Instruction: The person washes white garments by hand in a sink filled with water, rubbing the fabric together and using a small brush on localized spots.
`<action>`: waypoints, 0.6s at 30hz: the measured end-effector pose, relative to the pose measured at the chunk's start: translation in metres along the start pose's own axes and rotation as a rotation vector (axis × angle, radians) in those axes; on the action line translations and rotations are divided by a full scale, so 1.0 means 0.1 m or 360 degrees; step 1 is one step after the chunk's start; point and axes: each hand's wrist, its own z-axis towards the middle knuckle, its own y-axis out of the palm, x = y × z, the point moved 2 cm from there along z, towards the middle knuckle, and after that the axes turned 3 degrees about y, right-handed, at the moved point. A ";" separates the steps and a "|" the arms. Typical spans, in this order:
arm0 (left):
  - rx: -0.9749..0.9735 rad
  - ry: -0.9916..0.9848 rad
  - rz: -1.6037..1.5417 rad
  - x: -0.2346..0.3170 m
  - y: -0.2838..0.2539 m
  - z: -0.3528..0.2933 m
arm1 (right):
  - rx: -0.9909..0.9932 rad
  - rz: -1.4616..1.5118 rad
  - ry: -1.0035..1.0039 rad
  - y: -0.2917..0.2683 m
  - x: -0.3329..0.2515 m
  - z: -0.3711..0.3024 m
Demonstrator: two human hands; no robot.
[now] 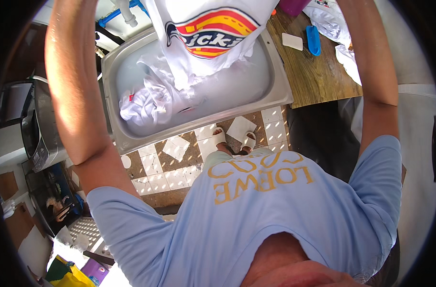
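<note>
A: Looking down: metal sink biggest thing, full of cloudy water, with a heap of white laundry soaking at its left end.

B: And the shirt?

A: White shirt with a red, yellow and blue print hangs over the sink's middle, lower edge just dipping into the water. Both forearms reach up to it past the top edge.

B: Hand state?

A: Cannot tell, neither hand shows; both are cut off by the frame. Left forearm on the left, right forearm on the right.

B: Rest?

A: Wooden tabletop touching the sink's right side, carrying more white cloth, 1 blue brush, 1 white soap bar. Patterned tile floor below, 2 feet in white sandals.
</note>
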 end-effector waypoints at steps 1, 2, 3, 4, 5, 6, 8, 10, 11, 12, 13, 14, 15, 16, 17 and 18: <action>-0.0011 -0.0111 0.0061 -0.30 0.13 -0.23 | 0.0030 -0.0045 0.0060 0.02 0.29 -0.11; -0.0035 -0.0244 0.0174 -0.74 0.29 -0.53 | 0.0049 -0.0107 0.0163 0.05 0.77 -0.21; -0.0061 -0.0322 0.0329 -1.13 0.44 -0.84 | 0.0074 -0.0224 0.0248 0.10 1.14 -0.34; -0.0084 -0.0374 0.0473 -1.48 0.61 -1.14 | 0.0109 -0.0393 0.0335 0.14 1.47 -0.49; -0.0061 -0.0185 0.0751 -1.89 0.72 -1.45 | 0.0036 -0.0703 0.0471 0.27 1.75 -0.59; -0.0272 -0.0426 0.0812 -2.15 0.91 -1.70 | 0.0170 -0.0986 0.0183 0.28 2.03 -0.64; -0.0208 -0.0445 0.0889 -2.45 1.28 -2.05 | 0.0410 -0.1524 -0.0408 0.44 2.57 -0.68; -0.0228 -0.0622 0.0934 -2.47 1.53 -2.12 | 0.0409 -0.1579 -0.0119 0.63 2.94 -0.71; -0.0353 -0.0763 0.0905 -2.44 1.59 -2.10 | 0.0412 -0.1608 0.0026 0.68 3.04 -0.71; -0.0480 -0.0901 0.0871 -2.42 1.65 -2.08 | 0.0401 -0.1645 0.0087 0.68 3.13 -0.74; -0.0590 -0.1054 0.0861 -2.42 1.61 -2.08 | 0.0372 -0.1657 0.0133 0.77 3.16 -0.77; -0.0580 -0.0970 0.0875 -2.52 1.60 -2.12 | 0.0344 -0.1672 0.0182 0.83 3.19 -0.78; -0.0573 -0.0885 0.0886 -2.64 1.59 -2.21 | 0.0312 -0.1513 0.0283 0.87 3.23 -0.78; -0.0564 -0.0785 0.0889 -2.74 1.63 -2.28 | 0.0358 -0.1414 0.0191 0.87 3.32 -0.75; -0.0557 -0.0692 0.0921 -2.83 1.71 -2.31 | 0.0420 -0.1335 0.0098 0.83 3.45 -0.70; -0.0550 -0.0597 0.0949 -2.90 1.80 -2.34 | 0.0481 -0.1258 0.0003 0.76 3.57 -0.69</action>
